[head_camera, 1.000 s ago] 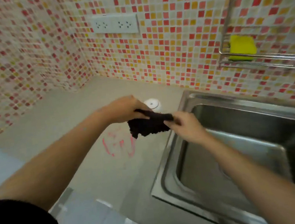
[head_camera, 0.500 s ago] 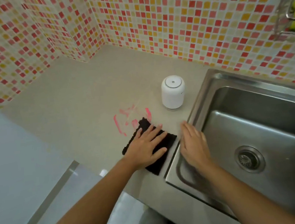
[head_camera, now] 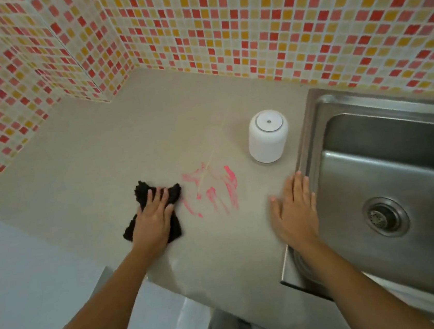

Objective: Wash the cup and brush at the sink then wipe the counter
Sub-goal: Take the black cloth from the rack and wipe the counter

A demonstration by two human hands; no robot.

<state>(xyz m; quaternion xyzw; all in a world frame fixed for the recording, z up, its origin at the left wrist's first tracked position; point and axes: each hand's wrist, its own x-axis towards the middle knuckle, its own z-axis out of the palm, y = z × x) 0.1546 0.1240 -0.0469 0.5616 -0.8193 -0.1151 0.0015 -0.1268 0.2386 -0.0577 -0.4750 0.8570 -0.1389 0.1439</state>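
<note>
Clearly the black cloth [head_camera: 150,215], left of frame centre, is soft and limp, so the left hand [head_camera: 153,221] presses it flat, fingers spread. Right hand [head_camera: 295,209] lies open on the counter [head_camera: 101,156], holding nothing

You have open tabletop [head_camera: 96,161] left of and behind the pink smear [head_camera: 213,189]; the white cup [head_camera: 268,135] and sink [head_camera: 313,137] rim hem its right.

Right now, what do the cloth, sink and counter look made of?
Cloth: dark, nubby fabric, probably microfibre or terry; edges look fuzzy. Sink: brushed stainless steel, judging by its grey sheen and soft reflections. Counter: smooth matte beige, maybe stone or solid surface; cannot tell which.
</note>
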